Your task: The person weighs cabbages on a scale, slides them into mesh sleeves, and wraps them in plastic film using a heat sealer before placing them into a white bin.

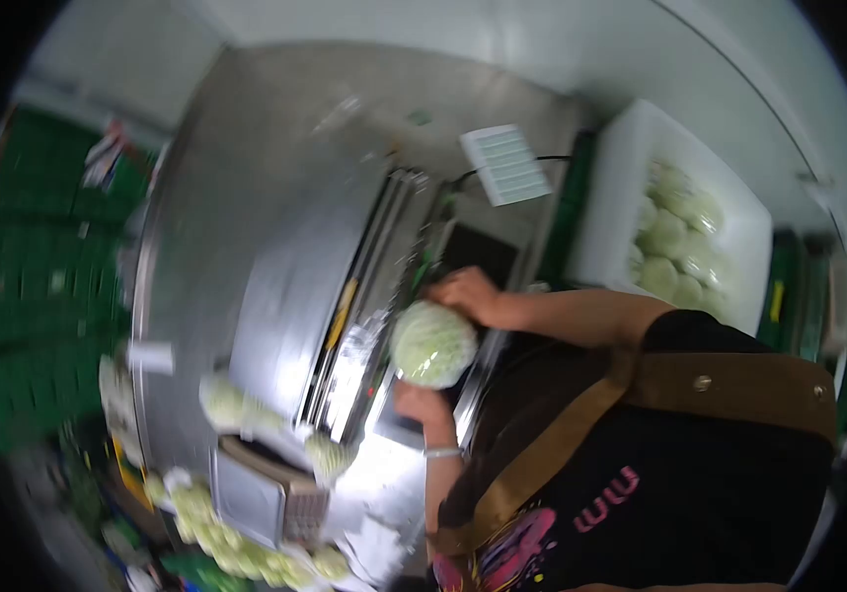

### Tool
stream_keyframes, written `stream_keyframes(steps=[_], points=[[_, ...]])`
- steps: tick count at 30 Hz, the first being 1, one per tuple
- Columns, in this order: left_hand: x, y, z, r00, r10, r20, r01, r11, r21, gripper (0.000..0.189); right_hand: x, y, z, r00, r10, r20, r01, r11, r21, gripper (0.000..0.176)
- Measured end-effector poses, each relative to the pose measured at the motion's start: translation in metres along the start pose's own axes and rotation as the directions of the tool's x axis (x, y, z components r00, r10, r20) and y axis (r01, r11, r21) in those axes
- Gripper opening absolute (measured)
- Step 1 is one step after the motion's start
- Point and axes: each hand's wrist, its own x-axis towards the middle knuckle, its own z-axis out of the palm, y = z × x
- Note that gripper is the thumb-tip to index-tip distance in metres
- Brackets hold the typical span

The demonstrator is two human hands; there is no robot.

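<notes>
A round, pale green cabbage (433,345) in shiny clear film sits between my two hands, over the near part of a metal film-wrapping machine (384,266). My right hand (468,296) is curled against its upper side in the picture, the fingertips partly hidden and blurred. On the opposite side, my left hand (422,403), with a band at the wrist, closes on the cabbage from below. Just beyond the cabbage runs a strip of glossy clear film (354,345) along the machine's rollers.
A white crate (606,212) of pale cabbages stands to my right. A printed sheet (505,164) lies on the steel table (275,197). Left of me are a boxy device (251,498) and several wrapped cabbages (216,538). Green crates (48,286) are stacked beyond the table.
</notes>
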Motion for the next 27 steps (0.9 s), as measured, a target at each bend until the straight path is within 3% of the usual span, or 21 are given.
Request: stream_keyframes(steps=[1, 2, 3, 4, 5, 8, 11, 13, 15, 17, 19, 21, 22, 24, 25, 26, 27], points=[[0.0, 0.004, 0.003, 0.999, 0.019, -0.031, -0.029, 0.917, -0.399, 0.035, 0.004, -0.018, -0.025, 0.981, 0.114, 0.159, -0.117, 0.993, 0.013, 0.02], [0.001, 0.027, -0.005, 0.994, -0.09, 0.063, 0.105, 0.604, -0.79, 0.042, 0.002, -0.031, -0.034, 0.995, 0.083, 0.06, -0.085, 0.995, 0.045, 0.014], [0.002, 0.05, -0.015, 0.968, -0.197, 0.156, 0.183, 0.126, -0.975, 0.048, -0.001, -0.026, -0.023, 0.993, -0.013, 0.117, -0.027, 0.943, 0.332, 0.018], [0.002, 0.065, -0.026, 0.956, -0.186, 0.225, 0.236, 0.041, -0.971, 0.048, -0.005, -0.056, -0.042, 0.995, -0.088, 0.039, 0.045, 0.785, 0.618, 0.024], [0.003, 0.075, -0.038, 0.949, -0.149, 0.278, 0.289, 0.056, -0.956, 0.049, -0.013, -0.067, -0.047, 0.988, -0.155, -0.02, 0.137, 0.798, 0.587, 0.029], [0.007, 0.097, -0.071, 0.924, 0.026, 0.381, 0.376, 0.122, -0.919, 0.049, -0.04, -0.112, -0.076, 0.97, -0.185, 0.159, -0.008, 0.629, 0.778, 0.031], [0.007, 0.112, -0.087, 0.859, 0.205, 0.469, 0.449, 0.139, -0.883, 0.05, -0.071, -0.141, -0.11, 0.97, -0.076, 0.23, -0.111, 0.704, 0.701, 0.03], [0.003, 0.122, -0.092, 0.792, 0.313, 0.524, 0.511, 0.13, -0.85, 0.05, -0.097, -0.158, -0.139, 0.965, 0.097, 0.242, -0.219, 0.805, 0.551, 0.029], [-0.003, 0.131, -0.096, 0.714, 0.396, 0.578, 0.58, 0.13, -0.804, 0.05, -0.124, -0.17, -0.167, 0.905, 0.347, 0.246, -0.409, 0.868, 0.28, 0.029], [-0.006, 0.14, -0.1, 0.636, 0.455, 0.624, 0.643, 0.135, -0.754, 0.051, -0.153, -0.166, -0.187, 0.741, 0.627, 0.242, -0.629, 0.774, -0.078, 0.028], [-0.007, 0.154, -0.099, 0.578, 0.503, 0.643, 0.678, 0.142, -0.721, 0.051, -0.185, -0.15, -0.202, 0.657, 0.741, 0.14, -0.715, 0.671, -0.195, 0.03], [-0.007, 0.171, -0.095, 0.539, 0.532, 0.653, 0.698, 0.151, -0.7, 0.051, -0.221, -0.132, -0.219, 0.746, 0.628, -0.221, -0.647, 0.762, -0.021, 0.032], [-0.007, 0.182, -0.091, 0.522, 0.546, 0.656, 0.703, 0.161, -0.693, 0.052, -0.226, -0.143, -0.243, 0.754, 0.616, -0.229, -0.59, 0.788, 0.175, 0.038], [-0.006, 0.206, -0.08, 0.503, 0.56, 0.658, 0.702, 0.178, -0.689, 0.052, -0.228, -0.163, -0.267, 0.834, 0.499, -0.233, -0.295, 0.762, 0.576, 0.059], [-0.004, 0.219, -0.074, 0.498, 0.564, 0.658, 0.697, 0.19, -0.691, 0.052, -0.225, -0.154, -0.263, 0.936, 0.291, -0.196, -0.151, 0.839, 0.523, 0.093], [-0.003, 0.232, -0.069, 0.501, 0.566, 0.655, 0.684, 0.204, -0.7, 0.052, -0.22, -0.154, -0.253, 0.938, 0.222, -0.267, -0.078, 0.884, 0.462, 0.107], [-0.003, 0.247, -0.061, 0.503, 0.569, 0.65, 0.671, 0.217, -0.709, 0.053, -0.219, -0.149, -0.246, 0.888, 0.256, -0.383, -0.042, 0.873, 0.486, 0.114]])
